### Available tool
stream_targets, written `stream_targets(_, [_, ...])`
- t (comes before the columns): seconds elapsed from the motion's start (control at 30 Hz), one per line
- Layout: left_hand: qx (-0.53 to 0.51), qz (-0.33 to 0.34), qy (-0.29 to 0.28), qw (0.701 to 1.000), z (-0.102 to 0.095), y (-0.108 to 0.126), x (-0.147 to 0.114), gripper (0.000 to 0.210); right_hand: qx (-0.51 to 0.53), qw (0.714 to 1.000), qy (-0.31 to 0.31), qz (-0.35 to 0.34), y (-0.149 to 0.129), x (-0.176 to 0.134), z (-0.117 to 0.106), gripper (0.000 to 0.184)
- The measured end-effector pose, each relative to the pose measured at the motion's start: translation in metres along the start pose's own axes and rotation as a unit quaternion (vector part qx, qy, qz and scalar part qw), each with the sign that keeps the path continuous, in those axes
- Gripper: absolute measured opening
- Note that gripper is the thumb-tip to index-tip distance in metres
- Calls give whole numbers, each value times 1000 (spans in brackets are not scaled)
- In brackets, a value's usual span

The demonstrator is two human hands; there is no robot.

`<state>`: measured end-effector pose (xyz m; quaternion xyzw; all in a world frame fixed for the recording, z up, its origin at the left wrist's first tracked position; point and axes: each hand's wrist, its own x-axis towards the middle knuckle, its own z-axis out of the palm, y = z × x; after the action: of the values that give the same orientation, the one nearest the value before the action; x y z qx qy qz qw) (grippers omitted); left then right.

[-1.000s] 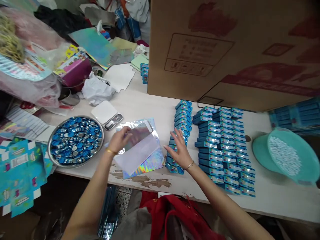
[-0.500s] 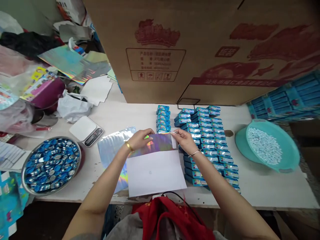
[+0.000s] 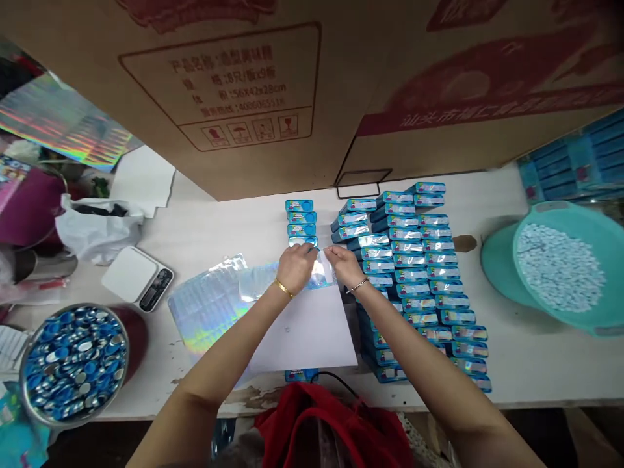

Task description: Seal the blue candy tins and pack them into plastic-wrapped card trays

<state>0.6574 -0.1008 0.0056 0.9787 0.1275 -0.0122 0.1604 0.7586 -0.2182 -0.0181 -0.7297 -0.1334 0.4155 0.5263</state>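
Note:
A strip of shiny rainbow film [image 3: 322,276] with a pale right end lies along the top of a white paper sheet [image 3: 305,331]. Across the strip rests my left hand [image 3: 295,268], its fingers bunched at the top edge, close to the lowest of several small blue boxes [image 3: 301,218]; what the fingertips hold is hidden. My right hand [image 3: 342,265] is closed in a pinch at the strip's right end. Under the left forearm a larger silvery film sheet [image 3: 207,305] is partly covered.
Rows of blue boxes [image 3: 409,276] stand right of the paper. A large carton [image 3: 273,162] blocks the back. A green basin [image 3: 502,273] of white pellets is at right. A metal bowl [image 3: 127,351] of blue and silver pieces and a scale [image 3: 127,273] are at left.
The view has moved closer to the carton. My left hand has shifted along the strip towards my right hand, and both are now nearly together. A blue box now shows below the paper.

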Motion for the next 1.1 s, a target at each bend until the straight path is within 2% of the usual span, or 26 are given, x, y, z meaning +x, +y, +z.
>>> stream_targets(0.1, [15,16,30,999,11,1,1,19,43,998,7,50,4,6,1,37])
stream_targets(0.17, [1,17,62,998,14,3,-2,16,53,997,7,61,5,7,2,36])
stream_targets(0.27, [-90,38,113,989,6,9,-11,13,38,998,14,54,6,9,2,35])
stream_targets(0.37, [-287,58,144,945,-12,10,-20,10,-8,999,28,31,8,10,-1,34])
stream_targets(0.43, [-388,0,178,904,-24,6,-22,8,-27,999,30,5,8,9,-4,34])
stream_targets(0.47, [-405,-37,189,894,-29,3,-22,15,-30,999,29,-8,7,8,-4,34])
stream_targets(0.5, [-396,-61,186,897,-32,0,-20,26,-29,999,27,-19,6,6,-5,34])
stream_targets(0.53, [-364,-72,168,913,-33,-3,-18,37,-26,999,22,-27,4,4,-5,34])
stream_targets(0.6, [-251,-66,97,961,-32,-6,-12,53,-20,999,13,-33,-2,-1,-3,35])
stream_targets(0.67, [-125,-60,29,990,-27,-5,-8,58,-12,999,10,-34,-8,-6,-1,37])
stream_targets(0.73, [-37,-60,-4,997,-22,-2,-8,58,2,1000,11,-24,-12,-9,2,38])
stream_targets(0.87, [16,-48,4,999,-14,2,-15,57,42,999,12,2,-15,-8,7,40])
stream_targets(1.1, [-13,-57,17,998,-11,1,-29,57,67,997,20,25,-12,-8,12,37])
